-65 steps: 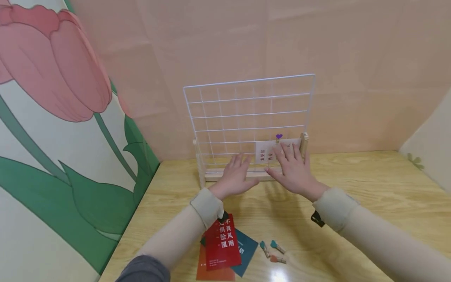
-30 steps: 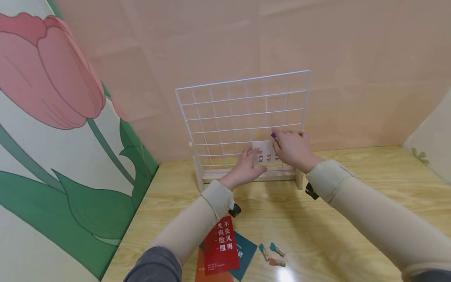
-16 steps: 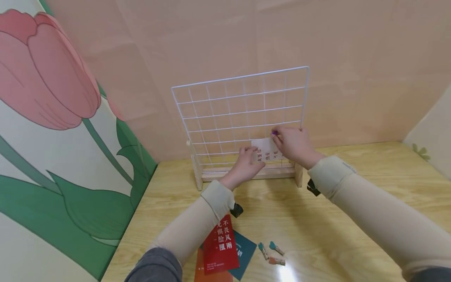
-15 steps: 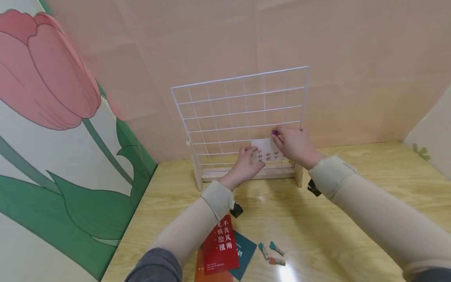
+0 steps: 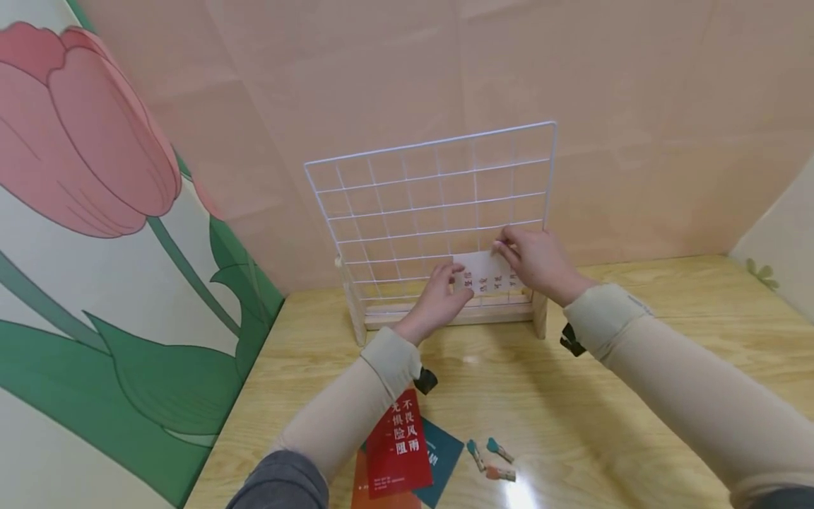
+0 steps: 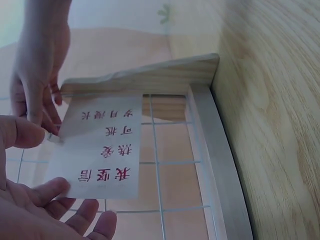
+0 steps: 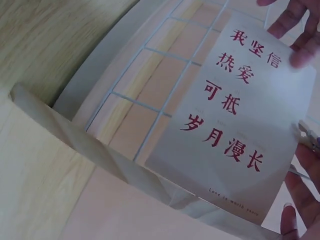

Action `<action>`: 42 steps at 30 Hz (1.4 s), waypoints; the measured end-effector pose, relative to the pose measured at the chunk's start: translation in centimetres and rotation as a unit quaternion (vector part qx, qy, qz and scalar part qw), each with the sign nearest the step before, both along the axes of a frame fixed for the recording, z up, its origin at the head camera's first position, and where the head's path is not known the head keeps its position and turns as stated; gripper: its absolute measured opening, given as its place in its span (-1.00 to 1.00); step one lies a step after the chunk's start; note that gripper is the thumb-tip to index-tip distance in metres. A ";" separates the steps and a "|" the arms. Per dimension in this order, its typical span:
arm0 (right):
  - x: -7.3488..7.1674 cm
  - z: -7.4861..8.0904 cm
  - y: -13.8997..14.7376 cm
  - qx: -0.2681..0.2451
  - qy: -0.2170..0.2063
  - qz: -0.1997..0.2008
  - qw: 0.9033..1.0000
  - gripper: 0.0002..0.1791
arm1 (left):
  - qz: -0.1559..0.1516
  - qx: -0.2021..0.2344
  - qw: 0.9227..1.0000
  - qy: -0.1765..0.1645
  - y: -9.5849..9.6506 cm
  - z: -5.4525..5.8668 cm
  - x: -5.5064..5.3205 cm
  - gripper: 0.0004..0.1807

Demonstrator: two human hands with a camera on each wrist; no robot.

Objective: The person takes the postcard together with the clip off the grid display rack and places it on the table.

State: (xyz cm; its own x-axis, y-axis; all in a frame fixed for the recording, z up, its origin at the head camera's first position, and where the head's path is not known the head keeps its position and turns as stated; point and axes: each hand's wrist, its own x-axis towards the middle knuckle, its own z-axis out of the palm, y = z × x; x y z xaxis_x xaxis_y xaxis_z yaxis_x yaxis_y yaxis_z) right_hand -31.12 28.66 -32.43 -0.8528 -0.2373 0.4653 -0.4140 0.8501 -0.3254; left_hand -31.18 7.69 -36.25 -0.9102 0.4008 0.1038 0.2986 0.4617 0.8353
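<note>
A white card (image 5: 486, 274) with red writing lies sideways against the lower right of a white wire grid (image 5: 439, 201). My right hand (image 5: 540, 261) pinches a small wooden clothespin (image 7: 306, 134) at the card's top edge; the fingers hide most of it. At the card's left end is my left hand (image 5: 439, 297), its fingers spread and a fingertip touching the corner in the left wrist view. That hand's fingers and thumb stand apart. The card's front shows its rows of writing clearly in the right wrist view (image 7: 230, 100).
Wooden feet and a bar (image 5: 445, 319) carry the grid on the wood-grain table (image 5: 636, 339). Nearer the front lie red (image 5: 399, 452), blue-green (image 5: 441, 459) and orange (image 5: 381, 491) cards. Beside them are three small clothespins (image 5: 492, 456), two teal and one orange.
Both hands were spread in front of the grid; they have since come to the card. The right hand has taken hold of the purple-heart clothespin and moved slightly right. Its purple heart is now hidden.
</note>
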 end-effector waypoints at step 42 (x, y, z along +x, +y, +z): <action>6.7 -5.9 -0.1 -0.029 -0.157 0.139 0.977 -0.89 | 0.076 0.122 0.989 -0.026 -10.1 -3.9 4.9 -0.71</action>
